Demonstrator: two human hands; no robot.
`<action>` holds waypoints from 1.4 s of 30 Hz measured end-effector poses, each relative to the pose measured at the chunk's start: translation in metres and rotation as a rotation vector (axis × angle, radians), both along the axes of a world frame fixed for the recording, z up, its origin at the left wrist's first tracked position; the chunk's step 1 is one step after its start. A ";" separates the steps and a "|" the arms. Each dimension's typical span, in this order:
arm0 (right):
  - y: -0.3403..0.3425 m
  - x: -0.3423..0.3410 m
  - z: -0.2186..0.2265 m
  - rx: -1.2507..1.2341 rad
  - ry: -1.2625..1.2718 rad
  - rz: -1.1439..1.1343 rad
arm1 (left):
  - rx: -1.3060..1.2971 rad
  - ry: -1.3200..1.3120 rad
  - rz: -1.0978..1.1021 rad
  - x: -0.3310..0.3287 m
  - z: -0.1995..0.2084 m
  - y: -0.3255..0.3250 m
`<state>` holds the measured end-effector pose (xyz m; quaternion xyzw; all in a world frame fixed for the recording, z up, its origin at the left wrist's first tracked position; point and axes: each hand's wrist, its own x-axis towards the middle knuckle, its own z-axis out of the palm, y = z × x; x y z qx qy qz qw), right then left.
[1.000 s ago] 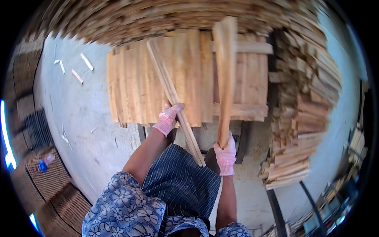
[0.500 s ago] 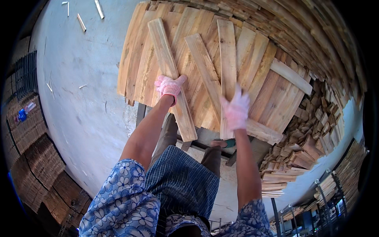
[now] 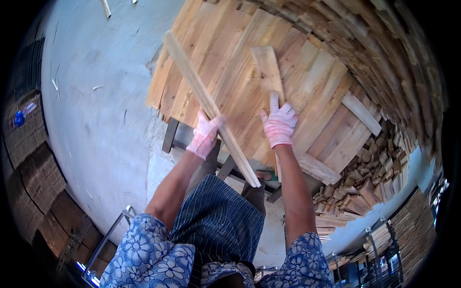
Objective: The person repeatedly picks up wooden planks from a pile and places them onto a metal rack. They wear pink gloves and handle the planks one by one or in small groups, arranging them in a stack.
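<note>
My left hand (image 3: 207,133), in a pink and white knit glove, is closed around a long narrow wooden board (image 3: 199,93). The board is tipped onto its edge and slants across the layer of planks, its near end passing the front edge. A line runs along its lower part; whether it is one board or two pressed together I cannot tell. My right hand (image 3: 280,124), gloved alike, lies with fingers spread on another loose board (image 3: 267,67). That board rests on the planks (image 3: 230,62), partly covered by my hand and forearm.
A dark metal frame (image 3: 170,135) shows under the planks. Two short pale boards (image 3: 361,113) lie crosswise on the right part. Offcuts (image 3: 367,165) are heaped at the right, and stacked lumber (image 3: 379,53) rises behind. Slivers lie on the grey floor (image 3: 101,120).
My left hand has turned its board onto its edge. My right hand has moved slightly left and away from me. Three loose boards lay apart before; now only two separate pieces show.
</note>
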<state>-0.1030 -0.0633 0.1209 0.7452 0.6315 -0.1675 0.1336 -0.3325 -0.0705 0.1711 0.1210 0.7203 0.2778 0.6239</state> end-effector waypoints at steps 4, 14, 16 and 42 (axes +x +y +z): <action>0.000 0.001 0.002 -0.053 0.020 -0.070 | -0.248 -0.449 0.212 -0.054 0.002 -0.096; 0.078 0.023 0.076 0.093 0.076 0.276 | -0.405 -0.817 0.678 -0.083 -0.118 -0.145; 0.108 0.023 0.090 0.089 0.080 0.336 | -0.359 -0.987 0.704 -0.077 -0.123 -0.133; 0.349 -0.074 0.011 -0.090 -0.014 0.459 | -0.346 -0.767 0.768 -0.130 -0.065 -0.135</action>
